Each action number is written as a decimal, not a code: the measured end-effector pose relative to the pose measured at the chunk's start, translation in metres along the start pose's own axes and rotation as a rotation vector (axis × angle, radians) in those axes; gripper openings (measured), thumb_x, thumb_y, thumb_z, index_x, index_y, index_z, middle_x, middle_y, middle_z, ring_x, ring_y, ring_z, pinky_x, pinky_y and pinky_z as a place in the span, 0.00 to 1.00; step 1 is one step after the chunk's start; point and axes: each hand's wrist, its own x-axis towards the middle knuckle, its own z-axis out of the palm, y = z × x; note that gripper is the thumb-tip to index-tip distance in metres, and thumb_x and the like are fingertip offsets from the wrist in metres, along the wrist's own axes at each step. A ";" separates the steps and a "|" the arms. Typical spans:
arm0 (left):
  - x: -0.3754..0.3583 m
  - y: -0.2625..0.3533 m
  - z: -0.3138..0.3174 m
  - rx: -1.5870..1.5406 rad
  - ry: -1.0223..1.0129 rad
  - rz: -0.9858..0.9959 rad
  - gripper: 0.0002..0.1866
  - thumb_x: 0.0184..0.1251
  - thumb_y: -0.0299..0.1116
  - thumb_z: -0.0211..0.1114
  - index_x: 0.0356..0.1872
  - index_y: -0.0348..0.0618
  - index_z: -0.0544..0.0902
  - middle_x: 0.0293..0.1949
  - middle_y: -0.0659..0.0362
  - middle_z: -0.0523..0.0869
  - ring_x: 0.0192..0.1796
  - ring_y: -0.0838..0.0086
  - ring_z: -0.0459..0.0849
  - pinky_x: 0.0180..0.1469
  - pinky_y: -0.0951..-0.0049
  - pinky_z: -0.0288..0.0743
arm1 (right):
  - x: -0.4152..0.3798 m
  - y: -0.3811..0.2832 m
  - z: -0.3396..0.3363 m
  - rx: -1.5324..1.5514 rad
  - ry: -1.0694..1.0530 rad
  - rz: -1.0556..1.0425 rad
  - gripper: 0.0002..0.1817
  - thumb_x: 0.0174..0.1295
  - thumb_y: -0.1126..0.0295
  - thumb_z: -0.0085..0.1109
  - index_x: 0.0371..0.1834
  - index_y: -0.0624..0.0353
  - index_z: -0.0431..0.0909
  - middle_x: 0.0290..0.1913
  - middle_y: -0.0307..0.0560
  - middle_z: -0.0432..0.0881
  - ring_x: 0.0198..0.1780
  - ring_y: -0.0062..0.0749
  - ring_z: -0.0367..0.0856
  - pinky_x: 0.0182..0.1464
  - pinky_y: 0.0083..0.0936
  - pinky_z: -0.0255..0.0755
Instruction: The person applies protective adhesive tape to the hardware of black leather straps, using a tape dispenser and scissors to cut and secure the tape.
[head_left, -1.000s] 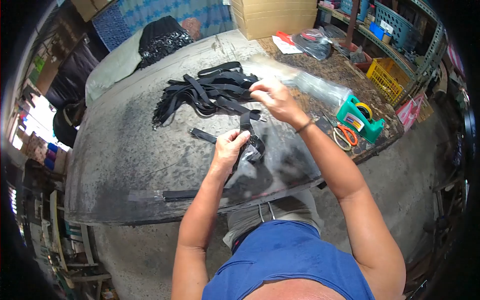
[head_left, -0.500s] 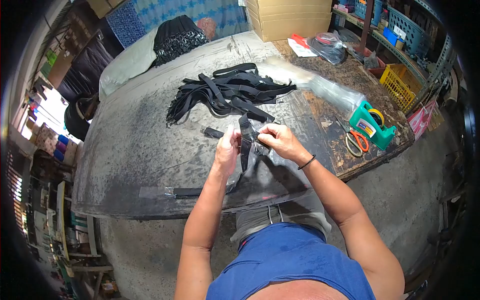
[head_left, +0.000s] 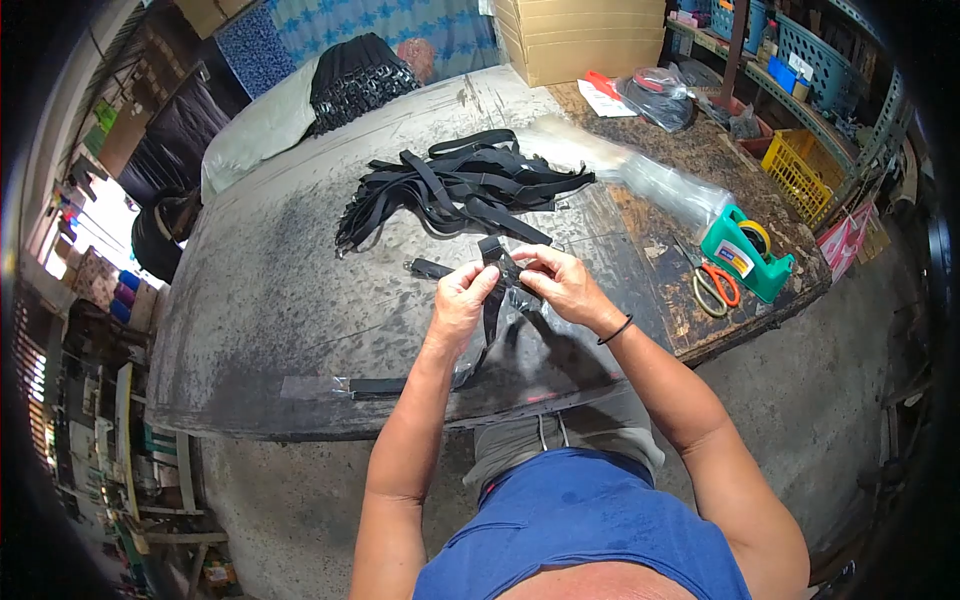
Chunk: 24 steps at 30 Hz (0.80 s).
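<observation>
"Who's holding what?"

"The left hand (head_left: 463, 300) pinches a black strap (head_left: 491, 248) between thumb and fingers. The right hand (head_left: 562, 284) is close beside it, fingers bent, at the same spot."

"And on the table (head_left: 250, 340)?"

"A tangled pile of straps (head_left: 455, 185) lies just beyond the hands. At the back there's a cardboard box (head_left: 590, 40)."

"What's off to the right?"

"A green tape dispenser (head_left: 748, 258), with scissors (head_left: 722, 284) just beside it. One of their handle loops is orange. Clear plastic (head_left: 670, 185) stretches out behind the dispenser."
</observation>
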 end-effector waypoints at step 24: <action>0.007 0.005 0.025 0.124 -0.105 0.002 0.11 0.63 0.30 0.69 0.45 0.38 0.85 0.34 0.70 0.82 0.35 0.87 0.73 0.40 0.82 0.67 | 0.037 -0.029 -0.013 0.295 0.013 0.123 0.07 0.59 0.69 0.66 0.31 0.63 0.84 0.27 0.34 0.80 0.28 0.15 0.72 0.31 0.17 0.66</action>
